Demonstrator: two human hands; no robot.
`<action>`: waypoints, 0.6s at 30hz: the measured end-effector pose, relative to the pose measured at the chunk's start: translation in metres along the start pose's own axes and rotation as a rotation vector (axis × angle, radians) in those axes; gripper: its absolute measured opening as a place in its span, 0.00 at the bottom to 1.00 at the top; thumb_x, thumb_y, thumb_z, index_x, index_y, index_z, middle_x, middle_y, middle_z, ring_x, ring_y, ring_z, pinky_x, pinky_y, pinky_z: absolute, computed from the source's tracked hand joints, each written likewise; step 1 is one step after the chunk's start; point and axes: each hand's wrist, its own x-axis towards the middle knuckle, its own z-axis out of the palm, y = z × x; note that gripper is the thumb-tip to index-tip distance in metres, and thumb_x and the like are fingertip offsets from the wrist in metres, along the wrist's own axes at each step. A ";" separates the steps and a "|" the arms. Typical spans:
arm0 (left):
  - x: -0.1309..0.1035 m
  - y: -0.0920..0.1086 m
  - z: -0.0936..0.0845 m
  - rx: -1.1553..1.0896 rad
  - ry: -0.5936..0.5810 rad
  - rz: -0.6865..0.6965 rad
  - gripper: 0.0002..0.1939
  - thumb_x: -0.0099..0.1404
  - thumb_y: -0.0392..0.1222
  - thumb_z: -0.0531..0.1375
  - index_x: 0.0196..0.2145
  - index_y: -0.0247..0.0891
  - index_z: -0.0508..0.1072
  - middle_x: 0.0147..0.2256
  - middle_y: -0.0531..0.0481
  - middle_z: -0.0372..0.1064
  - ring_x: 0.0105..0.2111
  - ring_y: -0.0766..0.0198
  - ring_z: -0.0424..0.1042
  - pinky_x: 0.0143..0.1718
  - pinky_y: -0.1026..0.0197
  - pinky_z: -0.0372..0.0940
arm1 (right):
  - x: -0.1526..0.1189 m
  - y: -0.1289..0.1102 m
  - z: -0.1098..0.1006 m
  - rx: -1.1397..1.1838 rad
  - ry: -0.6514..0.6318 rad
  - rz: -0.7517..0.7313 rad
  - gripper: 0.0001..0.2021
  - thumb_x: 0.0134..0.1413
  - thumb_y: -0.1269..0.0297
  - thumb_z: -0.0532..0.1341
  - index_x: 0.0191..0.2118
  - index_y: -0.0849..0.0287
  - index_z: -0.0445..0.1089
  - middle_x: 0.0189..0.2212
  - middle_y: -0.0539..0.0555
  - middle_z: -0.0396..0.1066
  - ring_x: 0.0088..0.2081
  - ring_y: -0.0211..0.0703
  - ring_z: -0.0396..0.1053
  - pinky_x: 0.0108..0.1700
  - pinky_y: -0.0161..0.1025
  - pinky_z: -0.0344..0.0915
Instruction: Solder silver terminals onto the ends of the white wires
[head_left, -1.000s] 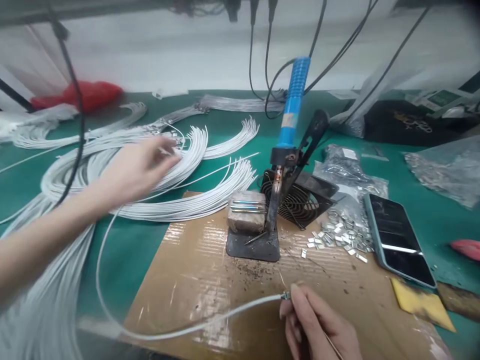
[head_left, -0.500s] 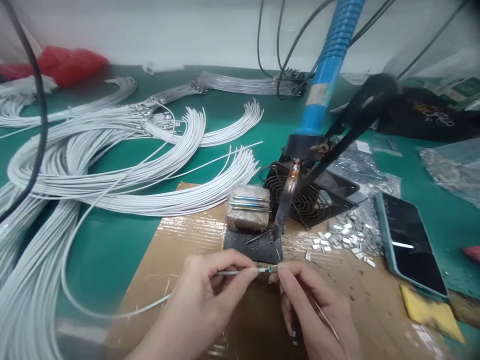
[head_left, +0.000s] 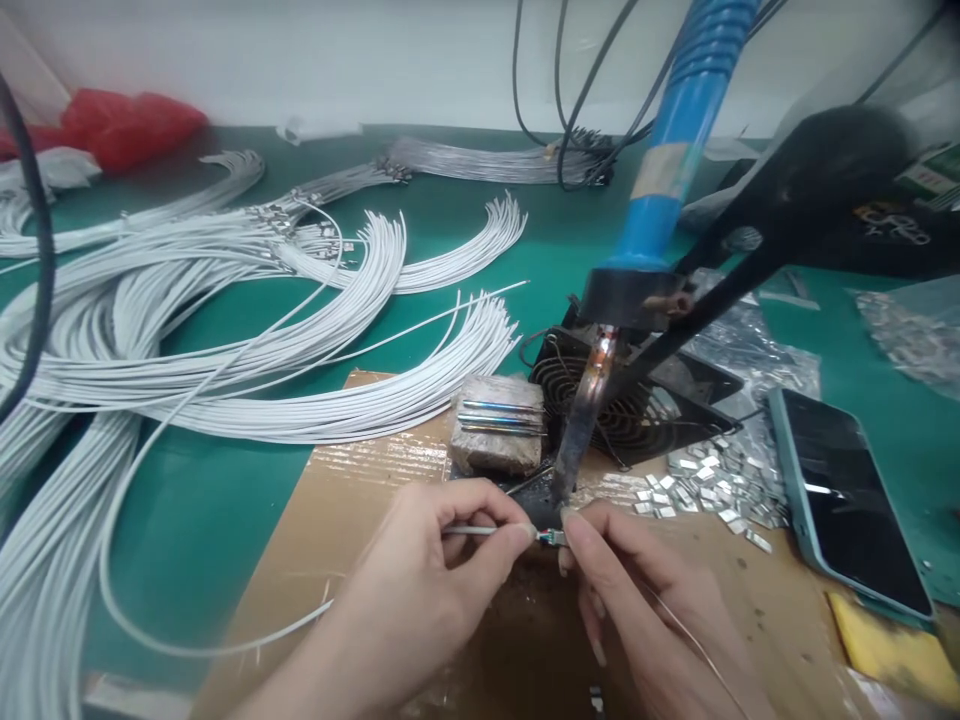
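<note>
My left hand (head_left: 450,580) pinches a white cable (head_left: 469,530) close to its stripped end, where small coloured wires show. Between thumb and fingers, my right hand (head_left: 637,580) grips a small metal connector (head_left: 553,538) that meets those wires. A thin wire (head_left: 701,650) runs down past my right hand. Just above the connector stands the dark tip of a soldering iron (head_left: 577,450) with a blue handle, held in a black clamp. Whether the tip touches the wires cannot be made out.
Bundles of white cables (head_left: 187,350) cover the left. Behind the hands are a grey block (head_left: 496,450) with metal rods and a black fan (head_left: 600,400). Loose metal connectors (head_left: 705,480), a phone (head_left: 851,500) and a yellow sponge (head_left: 892,645) lie right, on or beside the cardboard (head_left: 360,480).
The view has shifted and come slightly nearer, and the iron and its clamp look larger. Both hands keep their hold, now with the joint just below the iron's tip.
</note>
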 end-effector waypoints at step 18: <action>0.005 0.002 0.002 -0.049 0.031 0.035 0.16 0.65 0.55 0.61 0.34 0.39 0.75 0.25 0.55 0.59 0.27 0.62 0.57 0.27 0.61 0.53 | 0.003 0.011 0.007 0.146 0.000 0.002 0.22 0.64 0.39 0.64 0.35 0.55 0.71 0.18 0.47 0.66 0.19 0.36 0.59 0.22 0.32 0.57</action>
